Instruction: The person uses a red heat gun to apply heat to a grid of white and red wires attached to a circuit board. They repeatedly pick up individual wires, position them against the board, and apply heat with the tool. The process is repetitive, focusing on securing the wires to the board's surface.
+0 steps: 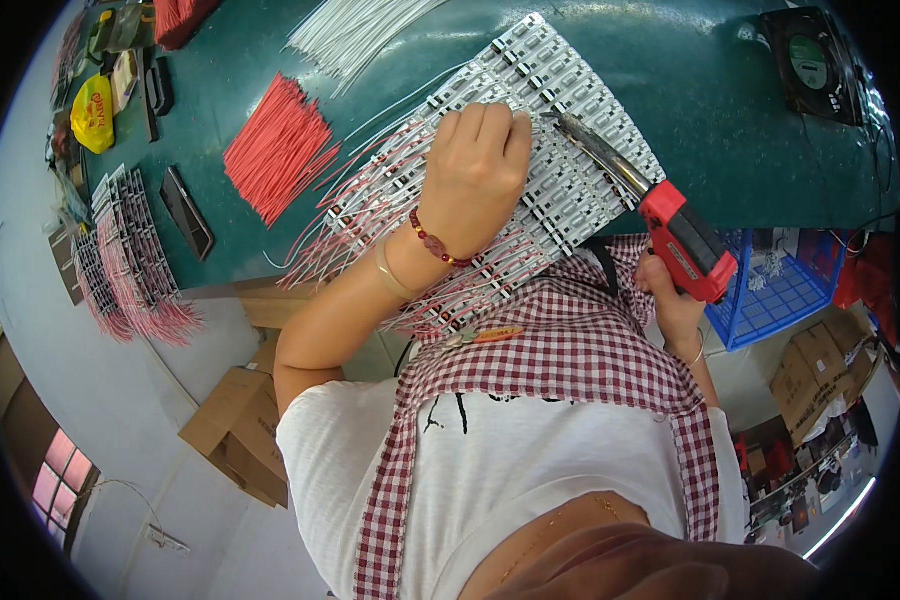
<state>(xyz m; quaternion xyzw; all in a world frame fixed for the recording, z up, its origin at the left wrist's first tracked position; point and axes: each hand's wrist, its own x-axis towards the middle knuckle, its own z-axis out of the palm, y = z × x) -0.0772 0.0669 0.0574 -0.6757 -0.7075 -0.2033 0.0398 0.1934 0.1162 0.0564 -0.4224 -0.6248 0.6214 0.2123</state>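
Soldering gun [662, 203], four o'clock: likely rigid; right hand [667, 290] fingers clamp its handle [692, 245].
Board panel [575, 185]: probably fragile; I'd hold edges.
Left hand [478, 165]: can't tell grip.

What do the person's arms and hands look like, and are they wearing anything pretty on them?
Both hands are bare, with no gloves. The left hand has a dark red beaded bracelet with yellowish beads at its wrist, and a smooth, pale bangle farther up. The right hand has a thin, light band near its wrist. The left sleeve is short and white.
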